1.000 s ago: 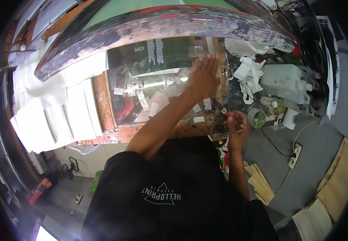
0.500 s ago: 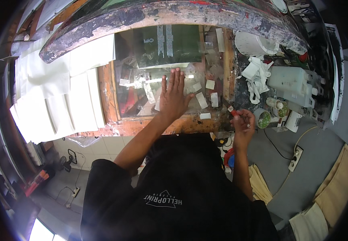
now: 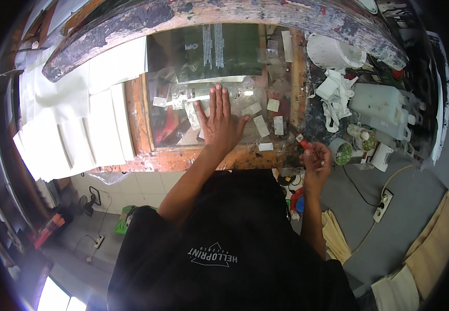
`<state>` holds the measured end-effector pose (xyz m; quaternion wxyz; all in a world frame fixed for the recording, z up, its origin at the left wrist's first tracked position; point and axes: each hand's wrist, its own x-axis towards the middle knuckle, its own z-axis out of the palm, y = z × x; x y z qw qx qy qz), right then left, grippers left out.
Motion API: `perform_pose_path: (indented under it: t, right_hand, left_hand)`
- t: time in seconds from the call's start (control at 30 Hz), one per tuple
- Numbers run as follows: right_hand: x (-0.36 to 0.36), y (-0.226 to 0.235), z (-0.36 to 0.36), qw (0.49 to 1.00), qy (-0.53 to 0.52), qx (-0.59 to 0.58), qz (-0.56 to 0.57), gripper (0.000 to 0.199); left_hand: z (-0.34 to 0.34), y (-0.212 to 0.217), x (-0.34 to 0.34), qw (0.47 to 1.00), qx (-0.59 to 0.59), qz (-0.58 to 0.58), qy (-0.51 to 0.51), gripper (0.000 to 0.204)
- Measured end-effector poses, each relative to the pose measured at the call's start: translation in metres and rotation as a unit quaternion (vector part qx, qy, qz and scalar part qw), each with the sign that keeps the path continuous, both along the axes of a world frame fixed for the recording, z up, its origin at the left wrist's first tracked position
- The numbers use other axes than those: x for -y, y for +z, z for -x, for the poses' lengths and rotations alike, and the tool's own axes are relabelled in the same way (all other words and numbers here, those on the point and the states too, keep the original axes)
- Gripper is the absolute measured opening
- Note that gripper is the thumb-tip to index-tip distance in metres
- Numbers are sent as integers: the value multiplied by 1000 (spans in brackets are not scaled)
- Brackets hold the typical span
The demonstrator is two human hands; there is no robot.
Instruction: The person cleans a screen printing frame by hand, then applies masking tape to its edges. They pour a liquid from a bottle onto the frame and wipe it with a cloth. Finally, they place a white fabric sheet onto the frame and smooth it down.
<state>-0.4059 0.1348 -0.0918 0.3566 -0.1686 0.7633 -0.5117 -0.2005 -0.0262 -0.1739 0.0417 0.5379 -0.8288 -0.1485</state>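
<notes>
My left hand (image 3: 220, 127) lies palm down with fingers spread on a glass-like work surface (image 3: 175, 136). Just beyond its fingertips is a dark green sheet (image 3: 235, 54) with pale print. Pale tape-like pieces (image 3: 261, 126) are scattered around the hand. At the right front corner, my right hand (image 3: 318, 161) closes around a red cutter knife (image 3: 305, 144), whose dark blade points away to the left. Some small white thing shows at the right fingers, too small to name.
A paint-stained wooden beam (image 3: 224, 11) crosses the far side. White sheets (image 3: 74, 129) are stacked at left. On the right stand a white bucket (image 3: 333, 51), a crumpled white cloth (image 3: 334, 93), a plastic jerrycan (image 3: 375, 103) and small jars (image 3: 342, 151). A power strip (image 3: 383, 205) hangs below right.
The view has shifted slightly. The fingers of my left hand have spread a little, while the hand stays on the surface. My right hand still holds the cutter knife in nearly the same place.
</notes>
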Motion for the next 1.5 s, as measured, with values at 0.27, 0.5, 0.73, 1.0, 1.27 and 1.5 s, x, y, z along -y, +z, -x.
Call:
perform_pose_path:
  t: [0.27,0.5,0.73,1.0,1.27,1.5]
  right_hand:
    - [14,-4,5,1000,23,17,3,36]
    - [27,-3,10,999,46,-3,24,34]
    - [18,1,16,1000,8,1,6,34]
    - [11,-5,18,999,11,17,28,32]
    - [20,-1,14,999,10,11,39,33]
    - [15,-3,13,999,-12,-7,34,35]
  left_hand:
    - [4,9,56,964,-222,77,128,31]
    - [-15,16,135,960,-194,-198,37,15]
    - [-18,23,175,926,-137,-351,-21,11]
    - [-1,42,186,919,-42,-389,-41,19]
    - [18,41,183,940,64,-323,-84,16]
    - [12,40,187,926,-7,-376,-42,16]
